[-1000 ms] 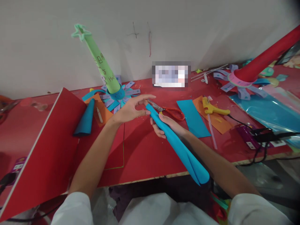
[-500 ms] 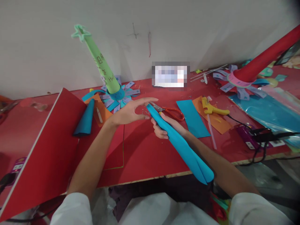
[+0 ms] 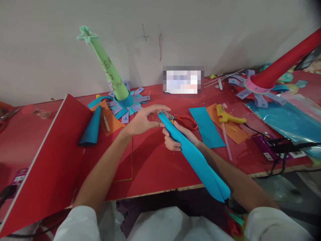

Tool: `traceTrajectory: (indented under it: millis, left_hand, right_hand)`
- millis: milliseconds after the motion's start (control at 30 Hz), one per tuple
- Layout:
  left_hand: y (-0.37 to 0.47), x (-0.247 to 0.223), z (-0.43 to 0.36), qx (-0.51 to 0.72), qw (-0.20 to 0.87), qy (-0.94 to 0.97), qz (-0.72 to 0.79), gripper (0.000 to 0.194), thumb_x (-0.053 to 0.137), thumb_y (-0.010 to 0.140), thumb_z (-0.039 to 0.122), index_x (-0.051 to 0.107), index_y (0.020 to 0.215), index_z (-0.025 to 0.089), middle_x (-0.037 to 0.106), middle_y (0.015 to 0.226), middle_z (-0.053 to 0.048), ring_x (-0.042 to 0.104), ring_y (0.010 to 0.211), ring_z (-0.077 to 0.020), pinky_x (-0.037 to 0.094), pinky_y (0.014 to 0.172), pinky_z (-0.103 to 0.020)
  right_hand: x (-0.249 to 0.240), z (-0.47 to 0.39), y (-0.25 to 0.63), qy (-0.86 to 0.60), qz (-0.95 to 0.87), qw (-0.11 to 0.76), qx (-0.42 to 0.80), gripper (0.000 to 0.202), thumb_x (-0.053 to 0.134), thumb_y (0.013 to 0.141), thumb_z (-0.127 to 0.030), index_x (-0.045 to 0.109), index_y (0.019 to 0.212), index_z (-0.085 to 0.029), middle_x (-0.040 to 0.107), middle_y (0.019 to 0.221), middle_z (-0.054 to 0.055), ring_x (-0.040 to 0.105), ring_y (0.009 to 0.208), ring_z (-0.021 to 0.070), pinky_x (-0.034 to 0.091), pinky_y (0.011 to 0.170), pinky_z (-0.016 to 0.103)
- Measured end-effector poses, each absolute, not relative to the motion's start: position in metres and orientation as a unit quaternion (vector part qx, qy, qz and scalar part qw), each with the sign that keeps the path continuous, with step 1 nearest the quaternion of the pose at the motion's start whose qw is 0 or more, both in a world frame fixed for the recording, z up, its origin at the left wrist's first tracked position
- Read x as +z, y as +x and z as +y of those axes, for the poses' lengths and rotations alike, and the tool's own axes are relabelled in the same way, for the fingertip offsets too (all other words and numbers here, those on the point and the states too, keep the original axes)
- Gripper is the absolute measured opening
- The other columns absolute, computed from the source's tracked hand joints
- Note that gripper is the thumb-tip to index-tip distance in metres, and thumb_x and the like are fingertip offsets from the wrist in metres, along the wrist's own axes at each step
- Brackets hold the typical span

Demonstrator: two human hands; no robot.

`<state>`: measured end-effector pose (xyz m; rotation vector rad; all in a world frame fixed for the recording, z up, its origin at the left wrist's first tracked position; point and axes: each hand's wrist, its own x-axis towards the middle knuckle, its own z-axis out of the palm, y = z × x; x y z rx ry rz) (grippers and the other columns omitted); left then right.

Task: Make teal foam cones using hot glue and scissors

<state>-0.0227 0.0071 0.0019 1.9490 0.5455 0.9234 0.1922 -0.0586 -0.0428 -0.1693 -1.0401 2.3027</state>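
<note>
My right hand (image 3: pixel 177 139) is wrapped round a long, narrow cone of rolled blue paper (image 3: pixel 198 160). It slants from a thin tip at the upper left to a wide, overlapping end over the table's front edge. At the tip, my left hand (image 3: pixel 144 121) curves its thumb and fingers about the paper, with the fingertips partly hidden. Just behind the tip lie red-handled pliers (image 3: pixel 187 122). A flat blue sheet (image 3: pixel 207 127) is to their right. Left of my left forearm, a shorter blue paper cone (image 3: pixel 91 129) stands on the red table (image 3: pixel 155 167).
A green paper tower (image 3: pixel 109 68) with a star rises at the back left; a red one (image 3: pixel 286 62) leans at the right. A yellow glue gun (image 3: pixel 227 117) rests on orange paper (image 3: pixel 238 134), its cord running right. A large red board (image 3: pixel 55 157) stands tilted at left.
My left hand has shifted slightly right, and its thumb and fingers have drawn closer together at the cone's tip. The cone and my right hand have moved slightly right and down.
</note>
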Motion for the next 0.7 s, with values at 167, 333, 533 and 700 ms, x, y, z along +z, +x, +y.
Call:
traceTrajectory:
  millis: [167, 333, 533, 700]
  left_hand:
    - [-0.029, 0.009, 0.008, 0.355, 0.401, 0.801, 0.268, 0.053, 0.092, 0.08, 0.039, 0.076, 0.128, 0.022, 0.077, 0.126, -0.012, 0.073, 0.108, -0.0245, 0.057, 0.099, -0.036]
    - [-0.038, 0.019, 0.006, 0.312, 0.361, 0.823, 0.307, 0.055, 0.089, 0.083, 0.039, 0.074, 0.133, 0.023, 0.075, 0.133, -0.011, 0.071, 0.111, -0.0237, 0.057, 0.098, -0.034]
    - [-0.038, 0.021, 0.005, 0.3, 0.351, 0.828, 0.317, 0.055, 0.089, 0.083, 0.041, 0.073, 0.133, 0.025, 0.074, 0.131, -0.008, 0.069, 0.108, -0.0213, 0.057, 0.099, -0.033]
    - [-0.036, 0.018, 0.006, 0.314, 0.367, 0.819, 0.309, 0.051, 0.088, 0.083, 0.037, 0.074, 0.13, 0.023, 0.076, 0.122, -0.008, 0.071, 0.102, -0.0197, 0.057, 0.097, -0.032]
  right_hand:
    - [-0.04, -0.057, 0.193, -0.119, -0.44, 0.31, 0.835, 0.061, 0.037, 0.108, -0.072, 0.061, 0.116, -0.017, 0.067, 0.067, 0.001, 0.057, 0.052, 0.0135, 0.045, 0.054, 0.026]
    - [-0.043, -0.056, 0.196, -0.153, -0.475, 0.339, 0.798, 0.065, 0.056, 0.103, -0.071, 0.054, 0.14, -0.018, 0.077, 0.1, 0.009, 0.073, 0.076, 0.0173, 0.055, 0.069, 0.03]
    - [-0.041, -0.058, 0.195, -0.144, -0.498, 0.315, 0.795, 0.067, 0.076, 0.096, -0.056, 0.049, 0.143, -0.017, 0.075, 0.094, 0.005, 0.072, 0.075, 0.0166, 0.054, 0.068, 0.029]
    - [-0.038, -0.058, 0.194, -0.164, -0.495, 0.322, 0.79, 0.064, 0.078, 0.095, -0.053, 0.05, 0.139, -0.016, 0.071, 0.084, 0.001, 0.067, 0.07, 0.015, 0.054, 0.069, 0.03]
